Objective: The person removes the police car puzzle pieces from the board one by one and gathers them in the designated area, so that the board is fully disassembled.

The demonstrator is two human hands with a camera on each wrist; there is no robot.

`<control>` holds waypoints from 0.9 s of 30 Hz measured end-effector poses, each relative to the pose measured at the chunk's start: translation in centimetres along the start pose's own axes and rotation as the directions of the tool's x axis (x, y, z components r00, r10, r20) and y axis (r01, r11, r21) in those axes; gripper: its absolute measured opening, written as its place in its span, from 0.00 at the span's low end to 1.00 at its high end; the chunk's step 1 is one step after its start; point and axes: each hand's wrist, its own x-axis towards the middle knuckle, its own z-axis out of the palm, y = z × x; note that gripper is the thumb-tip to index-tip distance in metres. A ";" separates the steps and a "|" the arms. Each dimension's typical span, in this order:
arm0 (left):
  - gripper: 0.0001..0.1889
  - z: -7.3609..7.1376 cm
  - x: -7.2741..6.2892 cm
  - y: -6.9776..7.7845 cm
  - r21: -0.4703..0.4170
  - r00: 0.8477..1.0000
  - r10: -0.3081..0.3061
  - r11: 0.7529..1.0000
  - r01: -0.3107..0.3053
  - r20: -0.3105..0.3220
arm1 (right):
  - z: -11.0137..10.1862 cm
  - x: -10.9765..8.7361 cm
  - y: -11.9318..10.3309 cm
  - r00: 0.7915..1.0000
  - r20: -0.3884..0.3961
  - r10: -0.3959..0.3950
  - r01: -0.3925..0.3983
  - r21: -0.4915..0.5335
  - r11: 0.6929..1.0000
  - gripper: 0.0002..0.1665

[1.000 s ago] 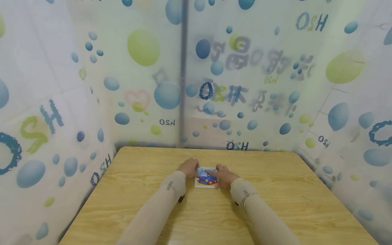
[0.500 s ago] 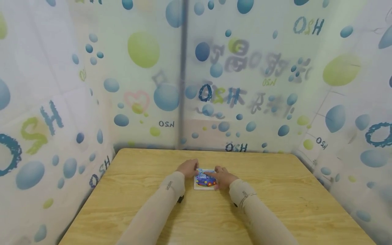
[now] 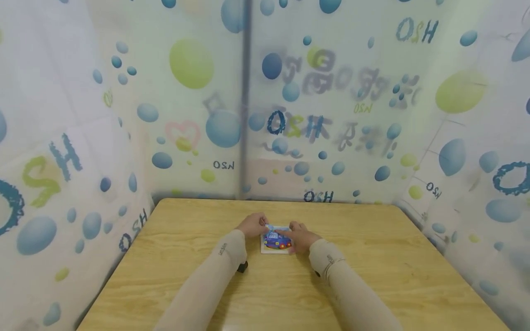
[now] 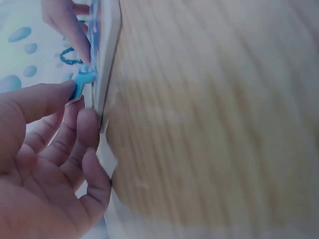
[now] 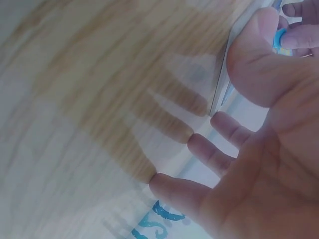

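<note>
A small square jigsaw puzzle (image 3: 276, 242) with a blue cartoon vehicle and a pale frame lies flat on the wooden table. At its upper left corner, my left hand (image 3: 252, 225) pinches a light blue puzzle piece (image 4: 82, 83) between thumb and fingers, tilted up over the puzzle's surface. My right hand (image 3: 303, 237) rests at the puzzle's right side, index finger stretched across the picture. In the right wrist view its thumb (image 5: 256, 47) lies along the board's edge (image 5: 230, 50), and the other fingers are spread with tips on the table.
The wooden table (image 3: 352, 276) extends around the puzzle on every side. Behind and beside it hang pale curtains (image 3: 198, 115) printed with blue and green drops and lettering, close to the table's far edge.
My left hand has shifted slightly at the puzzle's upper left corner, its fingers lifting a little. The right hand stays nearly in place; the head view tilts slightly.
</note>
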 end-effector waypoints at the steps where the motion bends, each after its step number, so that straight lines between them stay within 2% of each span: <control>1: 0.08 0.0 -0.1 0.1 -0.017 1.000 -0.005 1.000 0.005 -0.002 | -0.1 0.0 0.0 1.000 0.002 0.000 0.000 0.002 1.000 0.45; 6: 0.07 -0.1 -0.4 0.0 -0.126 0.999 -0.018 0.992 0.014 -0.032 | -0.3 -0.2 -0.2 1.000 0.009 0.011 -0.011 0.042 0.999 0.45; 9: 0.06 -0.2 -0.4 -0.1 -0.211 0.998 -0.038 0.977 0.026 -0.053 | -0.3 -0.2 -0.1 1.000 0.006 0.008 -0.009 0.047 0.999 0.45; 13: 0.08 -0.6 -1.1 0.3 -0.271 0.996 -0.057 0.962 0.035 -0.073 | -0.2 -0.2 0.2 1.000 0.009 0.014 -0.014 0.053 0.999 0.45; 18: 0.08 -1.2 -1.8 0.1 -0.296 0.990 -0.104 0.952 0.071 -0.098 | -0.2 -0.4 0.3 1.000 0.003 0.007 -0.007 0.053 0.999 0.45; 27: 0.11 -2.5 -3.0 -0.3 -0.336 0.983 -0.134 0.938 0.084 -0.126 | 0.0 -0.3 0.2 1.000 -0.001 0.001 -0.001 0.057 0.998 0.45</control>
